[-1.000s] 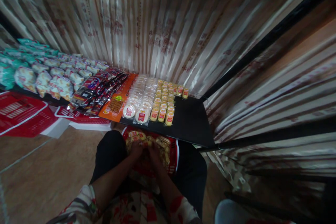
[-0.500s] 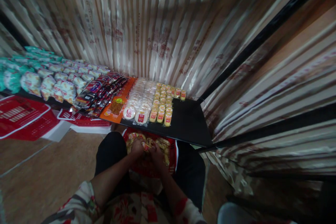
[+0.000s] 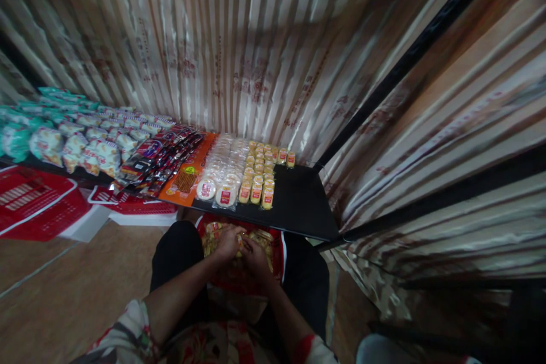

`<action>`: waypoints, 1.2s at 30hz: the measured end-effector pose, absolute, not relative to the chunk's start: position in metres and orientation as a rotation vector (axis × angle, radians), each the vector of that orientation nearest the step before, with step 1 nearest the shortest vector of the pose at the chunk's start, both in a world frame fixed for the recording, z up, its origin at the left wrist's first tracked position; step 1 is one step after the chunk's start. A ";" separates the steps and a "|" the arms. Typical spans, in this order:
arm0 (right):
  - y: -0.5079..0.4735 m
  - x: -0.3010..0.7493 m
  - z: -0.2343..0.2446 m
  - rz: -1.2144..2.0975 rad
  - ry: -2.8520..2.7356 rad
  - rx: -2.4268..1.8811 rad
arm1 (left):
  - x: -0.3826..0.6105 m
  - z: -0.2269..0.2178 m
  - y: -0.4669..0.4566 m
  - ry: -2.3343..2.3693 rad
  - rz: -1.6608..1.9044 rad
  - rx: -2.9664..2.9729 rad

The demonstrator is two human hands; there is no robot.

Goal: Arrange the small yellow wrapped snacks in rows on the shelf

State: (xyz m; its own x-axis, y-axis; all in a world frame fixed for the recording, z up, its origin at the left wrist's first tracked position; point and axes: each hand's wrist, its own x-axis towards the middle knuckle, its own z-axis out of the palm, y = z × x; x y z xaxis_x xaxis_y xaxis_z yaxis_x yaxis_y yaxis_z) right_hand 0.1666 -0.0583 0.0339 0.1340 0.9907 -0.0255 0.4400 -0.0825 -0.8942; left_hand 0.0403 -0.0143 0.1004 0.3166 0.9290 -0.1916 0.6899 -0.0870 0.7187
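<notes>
A red basket [image 3: 279, 247] sits between my knees, under the shelf's front edge, holding many small yellow-wrapped snack packets [image 3: 261, 235]. Over it, my left hand [image 3: 228, 242] is closed with its fingertips on one small yellow packet [image 3: 241, 237]. My right hand [image 3: 255, 256] meets it from the other side, fingers pinched on the same packet. Fingers cover most of that packet. On the black shelf [image 3: 301, 199] above, rows of similar yellow packets [image 3: 256, 189] stand beside round white wrapped crackers [image 3: 225, 195].
Further left on the shelf lie an orange snack bag [image 3: 183, 185], dark packets [image 3: 156, 151], white bags [image 3: 100, 156] and green bags [image 3: 16, 139]. Red baskets [image 3: 38, 205] stand below at left. Black poles [image 3: 396, 62] and a striped curtain [image 3: 247, 40] enclose the shelf.
My hands have drawn closer together over the basket, and the packet between them is more covered by my fingers. The view has shifted slightly. The shelf rows look the same.
</notes>
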 end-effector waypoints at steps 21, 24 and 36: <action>-0.060 0.193 0.088 1.080 -1.000 -1.514 | 0.072 0.128 -0.018 1.440 0.791 1.575; -0.058 0.195 0.093 1.073 -1.011 -1.499 | 0.074 0.135 -0.018 1.437 0.847 1.570; -0.031 0.200 0.122 0.963 -1.074 -1.497 | 0.083 0.162 -0.003 1.475 0.897 1.665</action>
State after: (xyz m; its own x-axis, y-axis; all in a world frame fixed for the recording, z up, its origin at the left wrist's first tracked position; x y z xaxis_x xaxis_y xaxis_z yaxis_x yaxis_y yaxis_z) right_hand 0.1999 -0.0306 0.1215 0.2847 0.9576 -0.0445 0.1485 -0.0899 -0.9848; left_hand 0.0832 -0.0027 0.1622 0.1004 0.9943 0.0350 0.4886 -0.0799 0.8689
